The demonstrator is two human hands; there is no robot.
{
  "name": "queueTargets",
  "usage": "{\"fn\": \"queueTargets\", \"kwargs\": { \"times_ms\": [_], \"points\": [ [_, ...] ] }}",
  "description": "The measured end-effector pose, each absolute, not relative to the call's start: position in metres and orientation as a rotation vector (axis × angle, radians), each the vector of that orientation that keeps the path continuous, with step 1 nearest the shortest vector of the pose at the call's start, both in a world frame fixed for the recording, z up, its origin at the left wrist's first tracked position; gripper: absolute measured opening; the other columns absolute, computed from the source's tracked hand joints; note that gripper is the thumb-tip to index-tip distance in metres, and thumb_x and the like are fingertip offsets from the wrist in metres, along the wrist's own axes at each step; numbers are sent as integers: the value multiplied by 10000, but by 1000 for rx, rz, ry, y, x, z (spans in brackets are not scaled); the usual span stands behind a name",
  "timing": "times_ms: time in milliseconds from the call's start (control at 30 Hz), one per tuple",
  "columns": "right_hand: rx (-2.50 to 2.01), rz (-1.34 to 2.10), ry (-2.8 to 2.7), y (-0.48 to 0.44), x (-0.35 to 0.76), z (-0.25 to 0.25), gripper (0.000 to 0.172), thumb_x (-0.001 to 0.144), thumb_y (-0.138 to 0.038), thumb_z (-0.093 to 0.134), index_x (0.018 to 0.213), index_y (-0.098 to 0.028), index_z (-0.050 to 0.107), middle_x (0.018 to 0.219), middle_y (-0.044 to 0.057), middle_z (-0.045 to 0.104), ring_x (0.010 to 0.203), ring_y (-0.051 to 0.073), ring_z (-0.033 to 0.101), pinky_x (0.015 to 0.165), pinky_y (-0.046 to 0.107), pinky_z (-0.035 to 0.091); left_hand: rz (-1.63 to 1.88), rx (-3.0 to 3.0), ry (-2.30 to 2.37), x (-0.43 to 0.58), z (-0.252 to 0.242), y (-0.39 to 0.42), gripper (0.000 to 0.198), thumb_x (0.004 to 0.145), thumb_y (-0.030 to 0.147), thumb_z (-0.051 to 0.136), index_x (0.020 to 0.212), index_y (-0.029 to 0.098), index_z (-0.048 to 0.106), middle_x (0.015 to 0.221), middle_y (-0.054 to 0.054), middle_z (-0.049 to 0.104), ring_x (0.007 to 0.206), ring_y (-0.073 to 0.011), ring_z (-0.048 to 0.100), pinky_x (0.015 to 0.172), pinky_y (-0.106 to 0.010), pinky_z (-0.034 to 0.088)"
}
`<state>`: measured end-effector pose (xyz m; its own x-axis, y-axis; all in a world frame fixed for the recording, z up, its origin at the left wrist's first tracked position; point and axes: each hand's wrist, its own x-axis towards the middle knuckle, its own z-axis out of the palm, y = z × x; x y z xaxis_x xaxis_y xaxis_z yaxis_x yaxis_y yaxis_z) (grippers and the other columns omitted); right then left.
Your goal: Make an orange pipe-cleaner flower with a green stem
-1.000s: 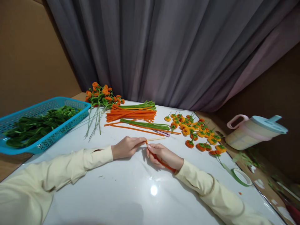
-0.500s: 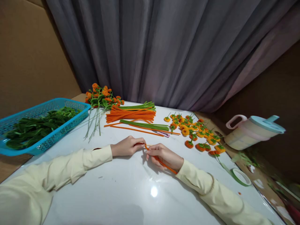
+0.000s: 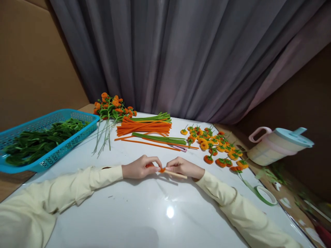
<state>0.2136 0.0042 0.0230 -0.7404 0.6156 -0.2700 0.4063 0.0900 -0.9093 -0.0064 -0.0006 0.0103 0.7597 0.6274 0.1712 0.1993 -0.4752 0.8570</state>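
Note:
My left hand (image 3: pixel 141 167) is closed in a pinch on an orange pipe cleaner (image 3: pixel 162 170), whose short visible part is bent around the end of a thin wooden stick (image 3: pixel 178 175). Facing it, my right hand (image 3: pixel 185 167) grips that stick between thumb and fingers, just above the white table (image 3: pixel 124 213). Beyond my hands lie a pile of orange pipe cleaners (image 3: pixel 144 128), some green pipe cleaners (image 3: pixel 165 138) and pink-handled scissors or a similar tool (image 3: pixel 181 148), partly covered.
On the left stands a blue basket (image 3: pixel 69 146) of green fuzzy leaves. Orange flowers on stems (image 3: pixel 113 105) lie at the back left. Several small flower heads (image 3: pixel 219 146) spread to the right, near green tape (image 3: pixel 266 195) and a lidded jug (image 3: pixel 278 146).
The orange strand that ran along my right palm to the wrist no longer shows there. My right hand has turned, and the wooden stick now shows clearly. Both hands are slightly nearer the front.

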Motion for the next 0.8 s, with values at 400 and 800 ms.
{"fn": "queueTargets", "kwargs": {
  "times_ms": [400, 800],
  "points": [
    [-1171, 1094, -2331, -14, 196, 11, 317, 943, -352, 341, 705, -175, 451, 531, -45, 458, 479, 85, 404, 518, 206, 324, 725, 1805, 887, 0, 6, 2, 325, 890, 409, 403, 1031, 153, 544, 466, 99, 236, 431, -71, 217, 422, -201, 163],
    [-1341, 52, -3060, -31, 196, 58, 167, 728, -105, 469, 840, -140, 587, 614, 57, 604, 481, 137, 463, 494, 272, 155, 507, 2076, 794, -1, 16, 7, 298, 888, 373, 413, 907, 147, 608, 531, 63, 367, 495, -73, 280, 492, -204, 226]
  ]
}}
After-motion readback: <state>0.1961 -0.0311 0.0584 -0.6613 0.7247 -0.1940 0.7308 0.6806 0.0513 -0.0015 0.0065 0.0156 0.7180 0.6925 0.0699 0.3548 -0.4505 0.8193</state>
